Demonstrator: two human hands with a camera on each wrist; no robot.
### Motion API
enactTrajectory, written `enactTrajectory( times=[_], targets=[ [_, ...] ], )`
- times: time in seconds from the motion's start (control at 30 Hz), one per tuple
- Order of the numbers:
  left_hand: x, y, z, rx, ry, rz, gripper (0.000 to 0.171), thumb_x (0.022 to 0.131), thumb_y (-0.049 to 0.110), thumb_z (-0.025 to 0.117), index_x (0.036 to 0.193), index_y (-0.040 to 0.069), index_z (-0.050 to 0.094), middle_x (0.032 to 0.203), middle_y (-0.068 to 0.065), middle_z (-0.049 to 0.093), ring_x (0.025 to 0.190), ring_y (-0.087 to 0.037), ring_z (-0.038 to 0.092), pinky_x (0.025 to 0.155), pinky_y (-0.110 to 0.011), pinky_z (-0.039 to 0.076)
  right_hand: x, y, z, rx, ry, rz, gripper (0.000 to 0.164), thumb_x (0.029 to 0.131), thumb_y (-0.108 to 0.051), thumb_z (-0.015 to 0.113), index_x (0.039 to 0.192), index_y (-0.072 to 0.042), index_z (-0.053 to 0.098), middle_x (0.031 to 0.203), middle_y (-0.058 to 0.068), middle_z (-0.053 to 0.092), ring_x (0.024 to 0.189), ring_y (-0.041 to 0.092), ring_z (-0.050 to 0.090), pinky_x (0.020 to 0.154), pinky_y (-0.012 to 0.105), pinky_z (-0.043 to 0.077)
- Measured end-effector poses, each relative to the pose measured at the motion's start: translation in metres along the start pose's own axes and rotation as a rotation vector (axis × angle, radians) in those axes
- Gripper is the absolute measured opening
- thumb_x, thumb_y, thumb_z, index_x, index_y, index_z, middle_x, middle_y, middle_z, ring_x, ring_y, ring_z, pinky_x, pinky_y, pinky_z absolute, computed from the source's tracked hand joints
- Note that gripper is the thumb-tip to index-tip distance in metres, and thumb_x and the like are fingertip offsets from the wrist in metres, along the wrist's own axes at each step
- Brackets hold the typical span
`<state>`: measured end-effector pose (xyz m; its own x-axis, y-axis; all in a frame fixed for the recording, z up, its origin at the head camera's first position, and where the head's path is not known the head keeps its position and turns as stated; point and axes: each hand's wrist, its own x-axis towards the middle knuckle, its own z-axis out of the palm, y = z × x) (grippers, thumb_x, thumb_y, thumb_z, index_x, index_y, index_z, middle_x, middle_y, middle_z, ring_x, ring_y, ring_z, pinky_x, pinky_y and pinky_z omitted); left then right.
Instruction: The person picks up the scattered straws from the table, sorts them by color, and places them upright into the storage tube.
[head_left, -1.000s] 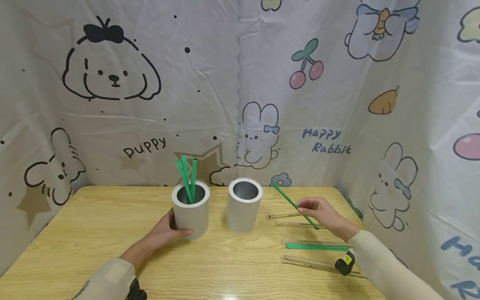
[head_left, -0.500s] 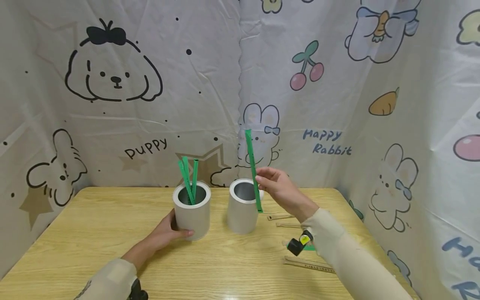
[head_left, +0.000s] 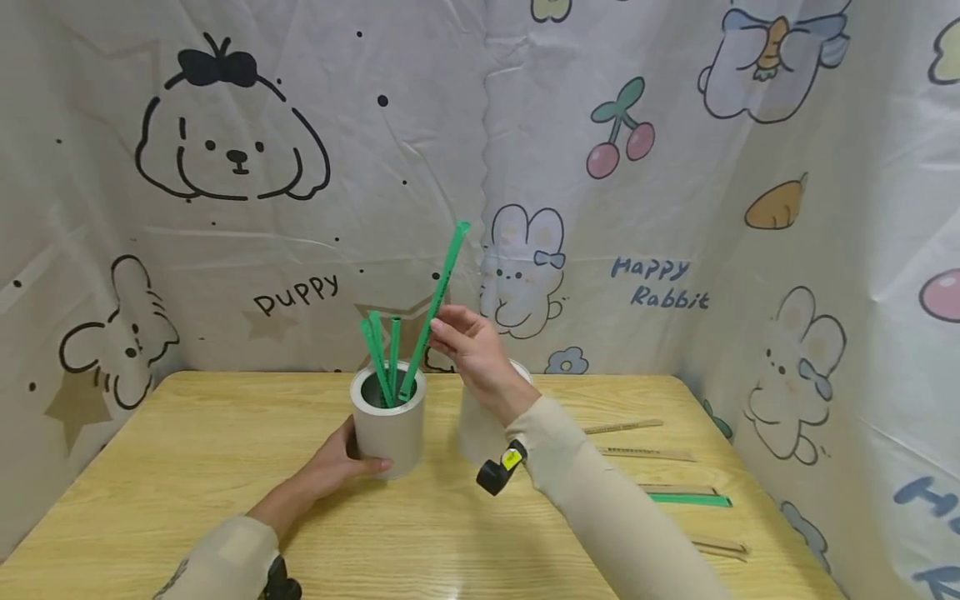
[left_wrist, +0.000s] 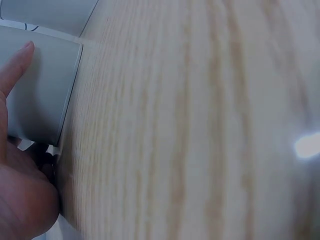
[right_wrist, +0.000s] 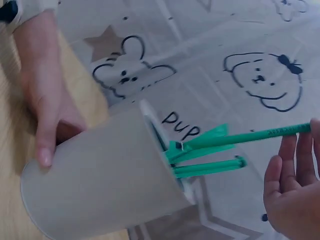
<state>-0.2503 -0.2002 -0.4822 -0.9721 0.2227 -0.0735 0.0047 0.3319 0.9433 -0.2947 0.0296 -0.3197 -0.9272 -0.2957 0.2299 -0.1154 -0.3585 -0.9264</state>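
Observation:
My left hand (head_left: pixel 337 462) grips the lower side of a white cylindrical cup (head_left: pixel 390 442), thumb across its front. Several slim green wrapped straws (head_left: pixel 375 342) lean inside that cup. Between thumb and fingers, my right hand (head_left: pixel 476 354) pinches another green wrapped straw (head_left: pixel 448 267), tilted, its lower end at the cup's mouth. In the right wrist view this straw's tip overlaps the cup (right_wrist: pixel 105 180) rim and the other straws, so its exact depth is hard to tell. The left wrist view has the left thumb lying along the cup wall (left_wrist: pixel 47 85).
A second white cup (head_left: pixel 474 429) stands to the right, partly hidden behind the right hand and wrist. Several tan paper-wrapped straws (head_left: pixel 648 454) and one green straw (head_left: pixel 690 500) lie on the right of the wooden table (head_left: pixel 150 467). A printed curtain (head_left: pixel 420 208) hangs behind.
My right hand has carried the green straw leftward from above the tan straws, past the second cup, to the left cup's mouth, turning it more upright. My left hand keeps its grip.

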Motion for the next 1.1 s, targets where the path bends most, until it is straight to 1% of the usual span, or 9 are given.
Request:
enactTrajectory(
  times=[0.1, 0.2, 0.33, 0.47, 0.53, 0.6, 0.7, 0.93, 1.1],
  targets=[
    [0.000, 0.000, 0.000, 0.004, 0.004, 0.000, 0.111, 0.085, 0.028, 0.082, 0.161, -0.001, 0.007, 0.165, -0.027, 0.022, 0.152, -0.047, 0.025, 0.124, -0.062, 0.023, 0.004, 0.014, 0.007, -0.057, 0.048, -0.002, 0.025, 0.098, 0.006, 0.058, 0.093, -0.017, 0.067, 0.083, -0.012, 0.068, 0.077, 0.002, 0.065, 0.079, 0.019, 0.055],
    [0.001, 0.001, 0.001, 0.006, 0.008, -0.002, 0.110, 0.085, 0.029, 0.082, 0.161, 0.000, 0.007, 0.165, -0.027, 0.022, 0.152, -0.047, 0.024, 0.123, -0.062, 0.023, 0.004, 0.025, 0.009, -0.150, 0.058, 0.013, 0.012, 0.097, 0.003, 0.061, 0.103, -0.005, 0.067, 0.083, -0.012, 0.068, 0.077, 0.002, 0.065, 0.079, 0.021, 0.056],
    [0.002, 0.001, 0.002, 0.016, 0.006, -0.002, 0.110, 0.085, 0.032, 0.081, 0.161, 0.001, 0.007, 0.166, -0.026, 0.022, 0.153, -0.046, 0.023, 0.124, -0.062, 0.022, 0.003, 0.035, 0.007, -0.313, 0.041, 0.027, 0.019, 0.097, -0.001, 0.063, 0.114, 0.008, 0.065, 0.090, 0.002, 0.073, 0.078, 0.004, 0.067, 0.080, 0.024, 0.058],
    [0.003, 0.001, 0.001, 0.015, 0.008, -0.002, 0.111, 0.084, 0.033, 0.082, 0.161, 0.001, 0.008, 0.166, -0.025, 0.022, 0.153, -0.046, 0.023, 0.124, -0.061, 0.021, 0.001, 0.036, 0.003, -0.483, -0.006, 0.002, 0.026, 0.098, -0.006, 0.063, 0.120, 0.008, 0.066, 0.113, 0.021, 0.073, 0.090, 0.023, 0.074, 0.087, 0.029, 0.060],
    [0.003, 0.001, 0.001, 0.007, 0.012, -0.002, 0.111, 0.084, 0.032, 0.082, 0.161, 0.001, 0.009, 0.166, -0.025, 0.022, 0.153, -0.046, 0.023, 0.124, -0.061, 0.021, -0.002, 0.032, 0.000, -0.527, -0.037, -0.020, 0.028, 0.099, -0.006, 0.062, 0.123, 0.008, 0.066, 0.120, 0.026, 0.070, 0.100, 0.036, 0.072, 0.092, 0.033, 0.059],
    [0.002, 0.000, 0.001, 0.004, 0.011, 0.006, 0.110, 0.084, 0.031, 0.082, 0.161, 0.001, 0.009, 0.165, -0.025, 0.023, 0.152, -0.046, 0.024, 0.124, -0.061, 0.022, -0.006, 0.028, -0.003, -0.560, -0.062, -0.042, 0.028, 0.100, -0.006, 0.060, 0.123, 0.008, 0.065, 0.122, 0.027, 0.068, 0.104, 0.041, 0.070, 0.095, 0.037, 0.059],
    [0.003, 0.000, 0.000, 0.006, 0.010, 0.022, 0.109, 0.084, 0.029, 0.082, 0.160, 0.000, 0.010, 0.164, -0.026, 0.025, 0.151, -0.045, 0.027, 0.124, -0.061, 0.024, -0.010, 0.020, -0.012, -0.598, -0.099, -0.053, 0.027, 0.101, -0.008, 0.060, 0.122, 0.006, 0.066, 0.123, 0.026, 0.068, 0.105, 0.043, 0.069, 0.095, 0.039, 0.059],
    [0.002, 0.001, 0.001, 0.004, 0.019, 0.023, 0.109, 0.084, 0.026, 0.082, 0.161, -0.001, 0.009, 0.164, -0.027, 0.025, 0.151, -0.045, 0.027, 0.124, -0.061, 0.024, -0.023, 0.002, -0.042, -0.688, -0.183, -0.031, 0.025, 0.101, -0.013, 0.061, 0.119, 0.001, 0.069, 0.117, 0.020, 0.071, 0.100, 0.039, 0.069, 0.091, 0.033, 0.057],
    [0.001, 0.002, 0.002, 0.006, 0.010, 0.011, 0.109, 0.085, 0.027, 0.082, 0.161, 0.000, 0.008, 0.164, -0.027, 0.025, 0.151, -0.046, 0.027, 0.124, -0.061, 0.023, -0.037, -0.008, -0.072, -0.720, -0.251, -0.028, 0.026, 0.101, -0.012, 0.060, 0.120, 0.004, 0.068, 0.117, 0.024, 0.069, 0.102, 0.038, 0.069, 0.090, 0.036, 0.059]
  ],
)
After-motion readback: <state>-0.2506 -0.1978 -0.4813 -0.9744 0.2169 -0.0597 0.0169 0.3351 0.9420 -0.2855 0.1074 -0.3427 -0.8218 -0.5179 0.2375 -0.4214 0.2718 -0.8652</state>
